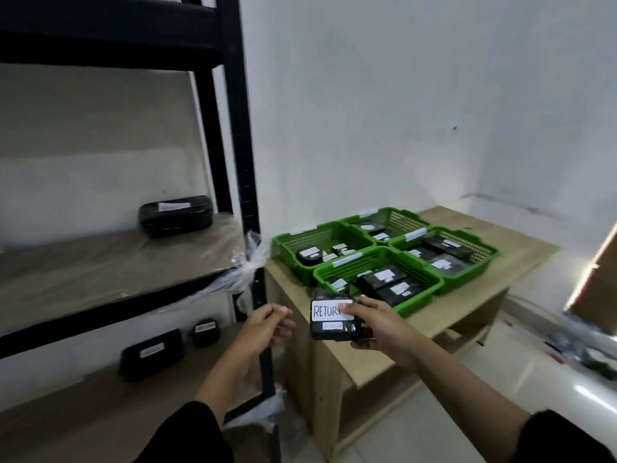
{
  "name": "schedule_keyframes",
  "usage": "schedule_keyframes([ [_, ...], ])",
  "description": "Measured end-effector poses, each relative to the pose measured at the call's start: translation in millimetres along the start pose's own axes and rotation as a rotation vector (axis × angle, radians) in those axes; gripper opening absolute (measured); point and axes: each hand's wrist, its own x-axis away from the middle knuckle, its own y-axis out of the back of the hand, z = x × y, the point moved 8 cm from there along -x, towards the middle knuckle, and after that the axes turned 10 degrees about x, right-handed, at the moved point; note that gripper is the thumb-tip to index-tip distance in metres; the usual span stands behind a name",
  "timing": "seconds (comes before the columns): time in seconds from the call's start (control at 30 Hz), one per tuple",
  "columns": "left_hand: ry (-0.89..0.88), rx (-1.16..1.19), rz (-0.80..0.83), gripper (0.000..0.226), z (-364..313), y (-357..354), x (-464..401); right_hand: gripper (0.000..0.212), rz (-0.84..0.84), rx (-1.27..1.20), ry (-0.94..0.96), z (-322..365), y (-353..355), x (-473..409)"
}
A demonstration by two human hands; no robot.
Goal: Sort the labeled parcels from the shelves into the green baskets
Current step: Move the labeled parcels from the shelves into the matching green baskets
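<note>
Green baskets (384, 259): 4. Parcels on shelves (176, 215): 3. Parcel in hand (334, 320): 1. Hands: 2. Basket parcels: count unclear.

The right hand (377, 325) holds a black parcel (334, 320) labelled "RETUR…" before four green baskets (417, 295) on the table (521, 242); the left hand (267, 324) hangs loosely curled beside it.

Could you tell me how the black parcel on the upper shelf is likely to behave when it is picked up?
The black parcel looks wrapped in glossy plastic, so it may be a little slippery. Its rounded, boxy shape suggests it holds its form rather than flopping. Lying flat on the shelf board, it seems unlikely to roll or tip.
</note>
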Motion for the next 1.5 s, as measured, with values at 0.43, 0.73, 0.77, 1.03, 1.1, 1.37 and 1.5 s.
schedule_keyframes([
  [0.43,0.067,-0.050,0.062,0.016,22,-113,-106,0.021,-0.104,-0.004,-0.063,-57,139,-68],
  [0.73,0.021,-0.009,-0.133,0.011,18,-132,-281,0.027,-0.088,0.133,-0.054,-35,218,-202],
  [0.77,0.011,-0.010,-0.179,0.011,19,-130,-299,0.031,-0.080,0.149,-0.052,-31,225,-216],
  [1.03,-0.184,-0.510,-0.784,0.028,10,-97,-356,0.033,-0.007,0.112,-0.076,-40,253,-307],
  [1.1,-0.154,-0.568,-0.876,0.037,16,-86,-365,0.037,0.042,0.106,-0.109,-49,254,-332],
  [1.37,0.032,-0.779,-0.845,0.047,55,-54,-410,0.036,0.299,0.154,-0.184,-46,233,-463],
  [1.5,-0.025,-0.809,-0.833,0.052,58,-52,-415,0.015,0.447,0.202,-0.156,-33,202,-529],
])
